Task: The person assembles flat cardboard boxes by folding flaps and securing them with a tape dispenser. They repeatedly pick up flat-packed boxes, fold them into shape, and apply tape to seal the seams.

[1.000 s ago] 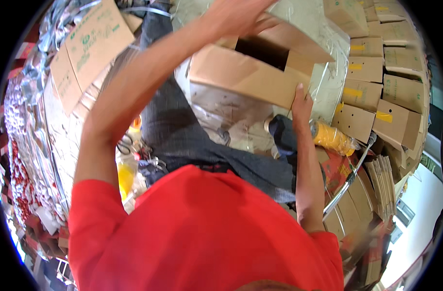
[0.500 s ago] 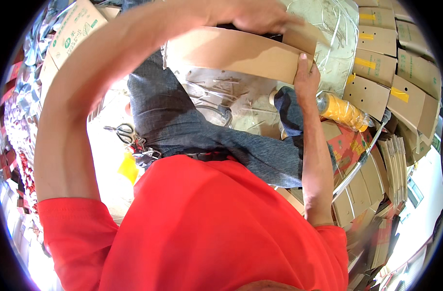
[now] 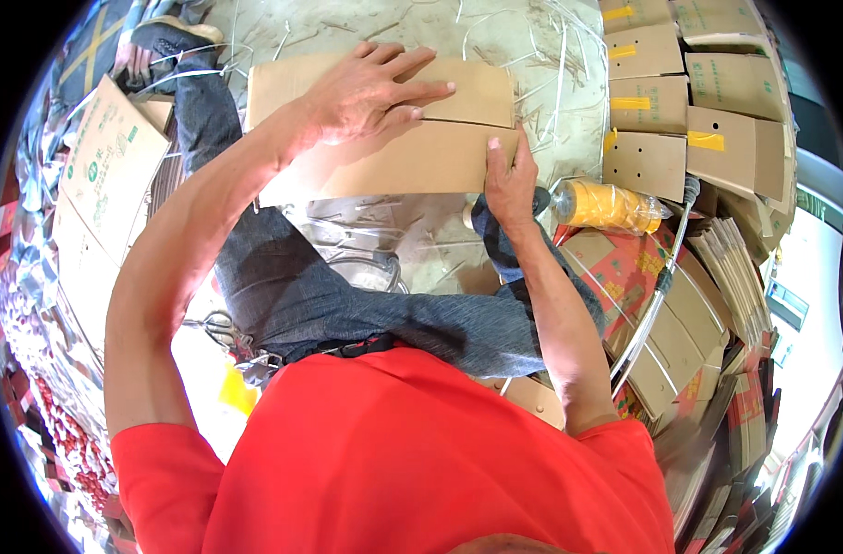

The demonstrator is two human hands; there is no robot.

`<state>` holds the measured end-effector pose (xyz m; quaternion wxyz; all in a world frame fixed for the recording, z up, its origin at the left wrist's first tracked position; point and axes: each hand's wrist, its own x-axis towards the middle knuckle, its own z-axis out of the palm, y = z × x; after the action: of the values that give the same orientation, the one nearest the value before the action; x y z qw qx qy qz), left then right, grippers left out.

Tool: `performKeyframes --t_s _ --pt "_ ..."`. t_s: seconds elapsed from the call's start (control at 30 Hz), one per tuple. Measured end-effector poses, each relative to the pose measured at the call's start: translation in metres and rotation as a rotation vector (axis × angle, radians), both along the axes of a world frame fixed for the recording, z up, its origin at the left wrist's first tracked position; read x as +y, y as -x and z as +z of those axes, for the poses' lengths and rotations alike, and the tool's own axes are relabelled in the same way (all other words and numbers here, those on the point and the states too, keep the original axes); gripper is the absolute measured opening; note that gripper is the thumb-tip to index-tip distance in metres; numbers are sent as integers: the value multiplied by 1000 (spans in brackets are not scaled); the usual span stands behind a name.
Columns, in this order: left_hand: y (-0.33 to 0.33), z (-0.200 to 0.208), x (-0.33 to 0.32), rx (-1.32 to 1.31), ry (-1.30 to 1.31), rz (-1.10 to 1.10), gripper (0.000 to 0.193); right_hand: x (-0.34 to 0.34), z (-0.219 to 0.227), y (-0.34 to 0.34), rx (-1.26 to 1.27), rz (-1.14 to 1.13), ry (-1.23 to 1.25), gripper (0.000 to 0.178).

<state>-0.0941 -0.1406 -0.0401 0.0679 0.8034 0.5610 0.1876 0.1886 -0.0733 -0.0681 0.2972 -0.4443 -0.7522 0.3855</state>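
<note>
A plain brown cardboard box (image 3: 366, 164) lies in front of me past my knees, its two long top flaps folded down and meeting along a seam. My left hand (image 3: 370, 92) rests across the far flap and the seam with its fingers spread. At the box's near right corner, my right hand (image 3: 512, 185) grips the edge, thumb on the near flap and a finger along the end wall. The inside of the box is hidden under the flaps.
Folded boxes with yellow tape (image 3: 645, 103) are stacked at the right. A roll of yellow tape in clear wrap (image 3: 608, 205) lies by a metal rod (image 3: 657, 300). Scissors (image 3: 220, 328) are left of my thigh. White strapping scraps (image 3: 555, 97) litter the floor; printed cardboard (image 3: 103, 166) stands left.
The box top, with a dark opening before, is now covered by its folded flaps. My left hand has gone from blurred motion over the far right end to lying spread on the flaps.
</note>
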Motion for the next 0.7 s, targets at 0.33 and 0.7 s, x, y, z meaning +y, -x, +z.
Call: performKeyframes --t_s 0.33,0.7 --pt "-6 11 1 70 -11 146 50 17 20 17 -116 75 79 56" --pt "18 70 -16 -9 -20 149 48 37 30 38 -24 -29 497 49"
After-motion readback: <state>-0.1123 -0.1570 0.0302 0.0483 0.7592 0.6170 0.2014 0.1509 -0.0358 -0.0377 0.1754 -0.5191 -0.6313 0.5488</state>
